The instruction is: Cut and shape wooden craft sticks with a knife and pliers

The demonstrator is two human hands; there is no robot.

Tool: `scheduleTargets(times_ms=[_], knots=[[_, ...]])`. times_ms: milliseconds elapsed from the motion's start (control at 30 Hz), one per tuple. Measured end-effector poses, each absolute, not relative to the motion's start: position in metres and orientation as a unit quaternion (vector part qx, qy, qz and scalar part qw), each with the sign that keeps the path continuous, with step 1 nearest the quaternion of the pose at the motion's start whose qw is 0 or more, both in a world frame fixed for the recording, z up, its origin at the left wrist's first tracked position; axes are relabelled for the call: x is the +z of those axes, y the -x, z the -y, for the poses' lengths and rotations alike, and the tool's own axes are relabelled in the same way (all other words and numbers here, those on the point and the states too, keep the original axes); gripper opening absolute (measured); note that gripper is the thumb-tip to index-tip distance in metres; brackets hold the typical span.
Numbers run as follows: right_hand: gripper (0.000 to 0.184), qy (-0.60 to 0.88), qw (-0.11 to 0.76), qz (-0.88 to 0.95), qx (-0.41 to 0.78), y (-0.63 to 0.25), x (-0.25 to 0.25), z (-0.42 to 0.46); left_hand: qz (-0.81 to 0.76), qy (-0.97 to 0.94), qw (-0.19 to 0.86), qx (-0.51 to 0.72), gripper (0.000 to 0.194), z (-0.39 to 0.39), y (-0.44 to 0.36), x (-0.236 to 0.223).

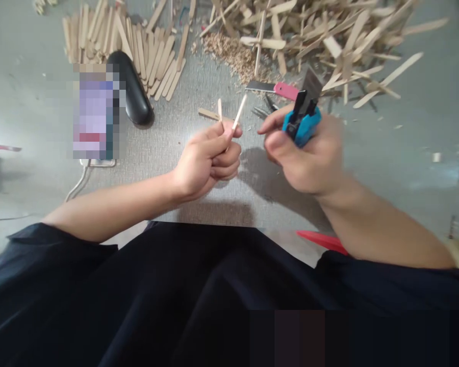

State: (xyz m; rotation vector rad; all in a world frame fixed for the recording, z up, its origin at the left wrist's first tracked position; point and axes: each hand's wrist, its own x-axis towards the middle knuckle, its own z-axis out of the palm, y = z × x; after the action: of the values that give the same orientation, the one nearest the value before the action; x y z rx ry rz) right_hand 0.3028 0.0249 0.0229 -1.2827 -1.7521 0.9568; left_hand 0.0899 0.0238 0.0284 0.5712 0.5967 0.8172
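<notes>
My left hand (210, 158) is closed, with two narrow pieces of wooden craft stick (240, 111) pinched at the fingertips. They point up and apart. Just beyond the fingers a short craft stick (207, 113) lies on the table. My right hand (306, 153) is wrapped around blue-handled miter shears (304, 114), their broad metal blade pointing up and away from me. Whether the jaws are apart I cannot tell. Behind the right fingers lies a knife with a pink handle (286, 91) and a dark blade. A dark tool with thin metal tips (260, 112) is partly hidden there.
Whole craft sticks (153, 56) lie in rows at the back left. A heap of cut sticks (329, 35) and wood shavings (229, 56) covers the back right. A black oblong case (130, 89) rests near a blurred phone (94, 117) with a white cable (78, 183).
</notes>
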Motion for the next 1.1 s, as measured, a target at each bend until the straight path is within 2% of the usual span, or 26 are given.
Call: scheduleTargets(times_ms=[100,233,367,500,633,800,867,967,1100], knots=[[0.044,0.475,0.429,0.659,0.395,-0.282,0.03,-0.015,-0.232,-0.278,0.872,0.33,0.039,-0.016,-0.083,0.046],[0.025,0.484,0.418,0.682,0.354,-0.263,0.044,-0.007,-0.239,-0.315,0.864,0.311,0.035,-0.01,-0.069,0.054],[0.024,0.465,0.399,0.71,0.348,-0.251,0.055,-0.01,-0.304,-0.366,0.82,0.317,0.022,-0.01,-0.049,0.052],[0.024,0.44,0.391,0.727,0.354,-0.236,0.054,-0.021,-0.317,-0.416,0.791,0.318,0.02,-0.013,-0.031,0.044],[0.026,0.459,0.4,0.714,0.345,-0.222,0.042,-0.033,-0.317,-0.432,0.769,0.348,0.029,-0.02,-0.017,0.028],[0.045,0.495,0.401,0.715,0.289,-0.221,0.02,-0.046,-0.369,-0.401,0.745,0.385,0.037,-0.03,-0.003,0.008],[0.037,0.514,0.377,0.739,0.22,-0.227,0.01,-0.047,-0.383,-0.396,0.74,0.385,0.039,-0.031,0.001,0.005],[0.009,0.518,0.342,0.769,0.153,-0.236,-0.003,-0.043,-0.401,-0.39,0.739,0.377,0.046,-0.03,0.006,0.001],[0.009,0.506,0.308,0.795,0.133,-0.243,-0.008,-0.036,-0.405,-0.389,0.746,0.358,0.06,-0.027,0.011,-0.002]])
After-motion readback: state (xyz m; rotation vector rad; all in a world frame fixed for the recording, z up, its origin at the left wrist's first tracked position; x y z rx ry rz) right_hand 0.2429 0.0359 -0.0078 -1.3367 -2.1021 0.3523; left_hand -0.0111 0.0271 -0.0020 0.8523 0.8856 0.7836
